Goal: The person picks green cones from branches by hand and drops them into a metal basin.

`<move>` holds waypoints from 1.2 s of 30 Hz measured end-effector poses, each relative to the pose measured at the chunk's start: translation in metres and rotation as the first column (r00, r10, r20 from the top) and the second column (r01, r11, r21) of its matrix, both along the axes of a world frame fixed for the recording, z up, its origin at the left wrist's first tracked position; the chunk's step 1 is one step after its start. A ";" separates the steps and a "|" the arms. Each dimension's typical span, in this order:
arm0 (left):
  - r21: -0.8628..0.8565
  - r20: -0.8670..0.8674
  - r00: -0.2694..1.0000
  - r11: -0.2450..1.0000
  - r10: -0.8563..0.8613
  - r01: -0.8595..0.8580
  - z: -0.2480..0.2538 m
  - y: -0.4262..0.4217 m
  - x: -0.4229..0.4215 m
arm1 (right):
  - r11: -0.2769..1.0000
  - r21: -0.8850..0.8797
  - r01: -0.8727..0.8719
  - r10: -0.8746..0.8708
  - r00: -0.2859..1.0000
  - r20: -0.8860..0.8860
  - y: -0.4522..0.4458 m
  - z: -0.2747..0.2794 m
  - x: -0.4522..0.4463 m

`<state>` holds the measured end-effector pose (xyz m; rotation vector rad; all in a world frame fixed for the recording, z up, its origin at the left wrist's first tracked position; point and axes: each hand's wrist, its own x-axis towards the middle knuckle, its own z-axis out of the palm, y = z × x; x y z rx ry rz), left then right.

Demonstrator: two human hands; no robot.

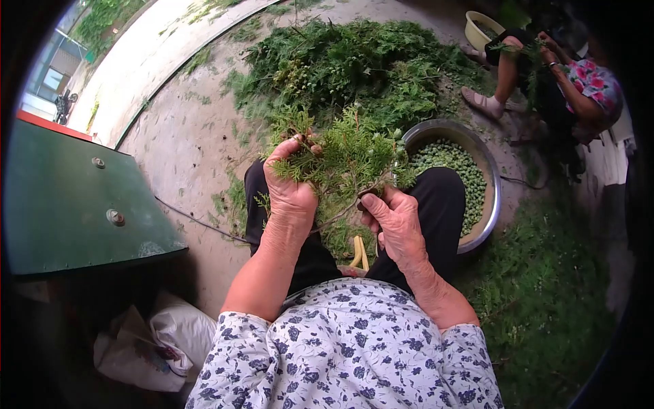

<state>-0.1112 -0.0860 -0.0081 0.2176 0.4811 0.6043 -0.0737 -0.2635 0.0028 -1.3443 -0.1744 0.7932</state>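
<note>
A leafy evergreen branch [344, 157], with flat scaly sprays like arborvitae, is held up over my lap. My left hand [291, 183] is closed on its left side, fingertips curled into the foliage. Lower on the right, my right hand [397, 221] pinches thumb against fingers at the branch's woody stem; whether a cone sits in that pinch is hidden. A few pale green cones show among the sprays near the right hand. Just beyond my right knee, a wide metal basin [496, 204] holds many small green cones [453, 163].
A large heap of cut branches [334, 65] lies ahead, and more greenery [545, 273] covers the ground at right. Another person [579, 88] sits at upper right handling a sprig, near a yellow basin [473, 33]. A green metal panel [82, 198] and white sacks [174, 334] stand left.
</note>
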 end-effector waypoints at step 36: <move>0.463 -0.387 0.880 0.767 -0.276 0.444 0.031 -0.064 -0.015 | 0.986 0.144 0.088 -0.079 0.994 -0.069 -0.001 -0.016 0.002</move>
